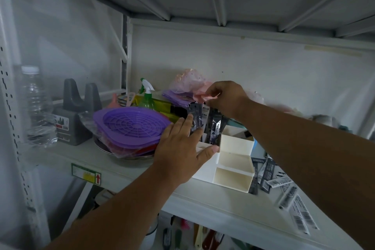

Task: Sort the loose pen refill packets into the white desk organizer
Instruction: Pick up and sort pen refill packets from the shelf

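Partway done: several dark refill packets (215, 128) stood in the white plastic desk organizer (233, 160), right hand (225, 99) fingers pinching their tops, left hand (182, 148) flat-fingered against it; more packets (284, 184) lay right of it.

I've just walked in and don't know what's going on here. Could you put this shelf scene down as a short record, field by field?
Place: white metal shelf
Organizer: white desk organizer, front compartments bare
Filed: dark refill packets standing upright in its back section
Left hand: left hand laid against the organizer's left side, fingers straight
Right hand: right hand above the standing packets, fingertips at their tops
Still loose: refill packets lying on the shelf right of the organizer
Neighbours: purple baskets, green spray bottle, clear water bottle
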